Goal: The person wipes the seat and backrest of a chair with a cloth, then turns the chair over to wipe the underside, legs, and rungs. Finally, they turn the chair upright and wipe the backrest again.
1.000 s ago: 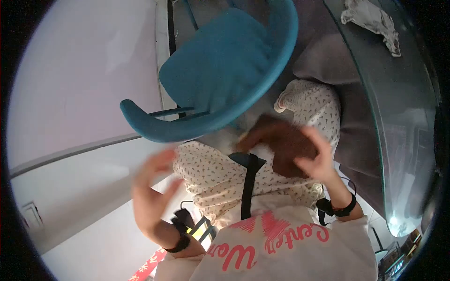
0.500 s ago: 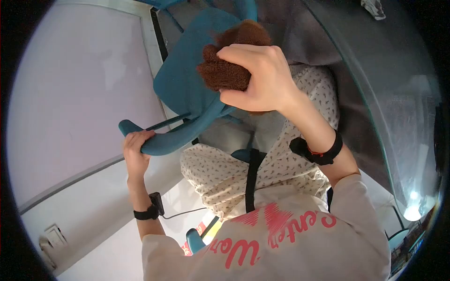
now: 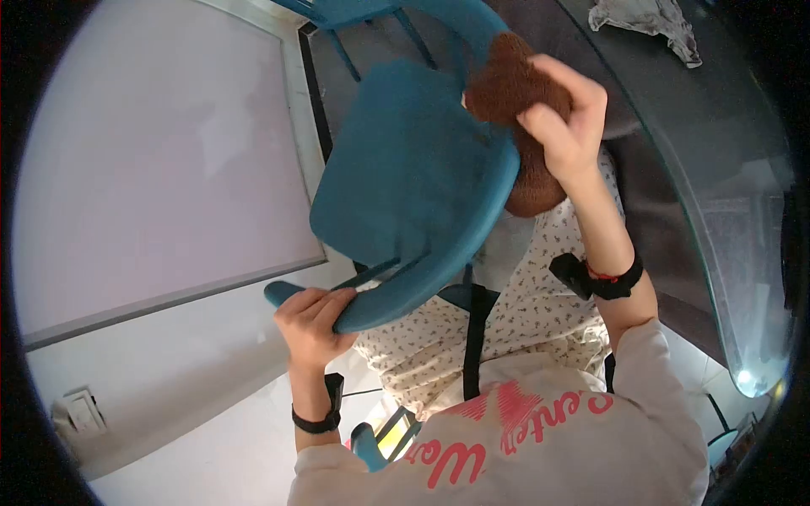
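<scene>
A teal chair (image 3: 405,169) with a curved backrest stands in front of me. My left hand (image 3: 312,316) grips the end of its backrest rail at the lower left. My right hand (image 3: 565,126) holds a brown plush toy (image 3: 515,93) over the right side of the chair's backrest, and part of the toy hangs below my fingers. Both wrists wear black bands. My patterned trousers (image 3: 523,312) and white shirt with pink lettering (image 3: 506,430) fill the lower middle.
A glass-topped table (image 3: 726,194) curves along the right, with a crumpled white cloth (image 3: 645,21) at its far end. A pale wall panel (image 3: 160,160) lies to the left of the chair, with a wall socket (image 3: 80,413) lower left.
My left hand went from raised and open to gripping the chair's backrest rail. The right hand lifted the brown toy from my lap up over the chair.
</scene>
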Available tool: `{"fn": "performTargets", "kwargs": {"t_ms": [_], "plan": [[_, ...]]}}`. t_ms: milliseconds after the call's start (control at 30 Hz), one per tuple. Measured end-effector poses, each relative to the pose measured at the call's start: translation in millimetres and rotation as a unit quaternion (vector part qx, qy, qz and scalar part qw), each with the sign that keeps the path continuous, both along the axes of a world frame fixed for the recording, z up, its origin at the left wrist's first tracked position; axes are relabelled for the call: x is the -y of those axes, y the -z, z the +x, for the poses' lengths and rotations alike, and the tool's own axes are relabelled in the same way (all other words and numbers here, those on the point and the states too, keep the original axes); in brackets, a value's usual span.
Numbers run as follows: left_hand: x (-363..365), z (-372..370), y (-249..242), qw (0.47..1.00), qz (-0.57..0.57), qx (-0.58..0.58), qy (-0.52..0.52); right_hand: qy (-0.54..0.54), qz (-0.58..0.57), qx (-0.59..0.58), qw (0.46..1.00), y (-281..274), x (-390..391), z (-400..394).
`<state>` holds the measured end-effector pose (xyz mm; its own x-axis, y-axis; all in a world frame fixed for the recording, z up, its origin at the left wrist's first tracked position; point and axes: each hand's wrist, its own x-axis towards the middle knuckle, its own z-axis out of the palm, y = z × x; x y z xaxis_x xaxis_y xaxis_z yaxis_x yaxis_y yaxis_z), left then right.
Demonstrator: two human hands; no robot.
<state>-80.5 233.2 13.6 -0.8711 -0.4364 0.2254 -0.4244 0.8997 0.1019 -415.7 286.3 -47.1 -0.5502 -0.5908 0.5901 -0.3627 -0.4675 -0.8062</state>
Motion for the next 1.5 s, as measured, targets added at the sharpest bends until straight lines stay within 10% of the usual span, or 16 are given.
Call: {"fn": "performTargets", "kwargs": {"t_ms": [267, 367, 600, 1033, 1500], "plan": [[0.2, 28.6, -19.9, 0.982, 0.068, -0.044, -0.172, -0.079, 0.043, 0.015, 0.996, -86.2, 101.4, 38.7], [22.6, 58.6, -27.1, 0.95, 0.096, -0.085, -0.285, 0.064, -0.026, -0.108, 0.992, -75.8, 151.0, 87.5], [63.9, 106.8, -21.5, 0.898, 0.175, -0.167, -0.368, -0.03, 0.005, -0.09, 0.995, -40.0, 113.8, 179.7], [52.7, 91.0, -15.5, 0.952, 0.127, -0.173, -0.218, -0.083, -0.055, -0.313, 0.945, -37.2, 83.4, 174.6], [47.7, 96.6, -10.4, 0.956, 0.08, -0.163, -0.229, -0.091, 0.074, -0.007, 0.993, -59.7, 172.4, 83.9]]}}
